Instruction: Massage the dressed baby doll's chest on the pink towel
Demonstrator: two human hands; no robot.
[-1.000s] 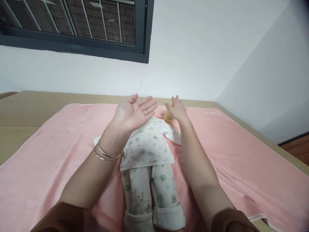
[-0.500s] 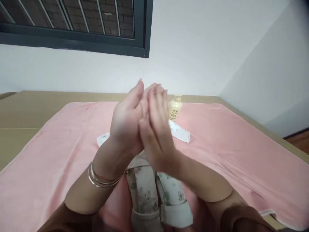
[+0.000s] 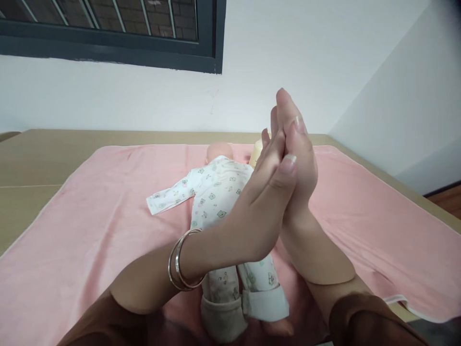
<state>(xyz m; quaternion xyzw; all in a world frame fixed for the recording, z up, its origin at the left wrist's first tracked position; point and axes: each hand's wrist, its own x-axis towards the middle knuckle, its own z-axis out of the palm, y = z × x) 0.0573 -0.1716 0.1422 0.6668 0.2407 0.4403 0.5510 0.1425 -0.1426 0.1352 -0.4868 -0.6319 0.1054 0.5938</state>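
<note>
With the doll [image 3: 212, 192] laid on the pink cloth [image 3: 129, 192] and the bottle [image 3: 255, 154] near its head [image 3: 219, 151], the left hand [image 3: 262, 216] and right hand [image 3: 305, 168] are pressed flat together, and must be parted for any grab.

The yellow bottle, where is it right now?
In the head view, the bottle is right of the doll's head, near the pink blanket's far edge, partly hidden behind the hands.
</note>
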